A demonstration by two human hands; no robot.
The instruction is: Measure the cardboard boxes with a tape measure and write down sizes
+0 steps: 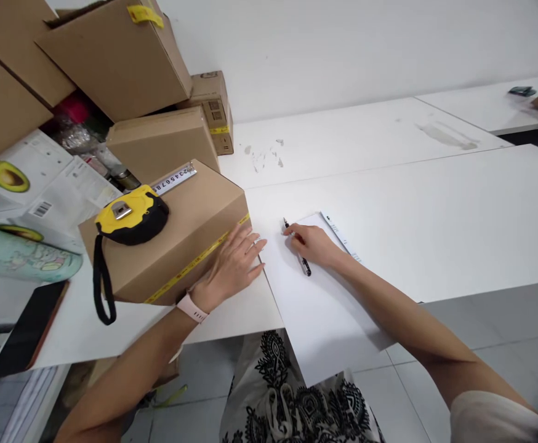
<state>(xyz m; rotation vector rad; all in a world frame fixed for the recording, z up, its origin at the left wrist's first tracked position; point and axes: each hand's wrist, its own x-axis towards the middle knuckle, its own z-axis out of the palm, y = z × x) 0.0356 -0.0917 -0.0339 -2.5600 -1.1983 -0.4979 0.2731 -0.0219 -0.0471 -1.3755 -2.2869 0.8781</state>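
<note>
A sheet of white paper (317,326) lies on the white table and hangs over its front edge. My right hand (314,245) rests on it, fingertips closed on a black pen (304,263) near its far end. My left hand (234,264) is beside the paper's left edge, fingers stretched out, against the lower side of a brown cardboard box (190,215) with yellow tape. On that box sits a yellow and black tape measure (133,215), its numbered blade (176,178) partly drawn out across the top. A strip with blue print (341,236) shows along the paper's right side.
Several cardboard boxes (116,58) are stacked at the back left. White cartons with avocado pictures (42,184), a mint-green cylinder (29,255) and a dark phone-like slab (29,326) stand or lie at left. A small dark object (522,91) lies far right.
</note>
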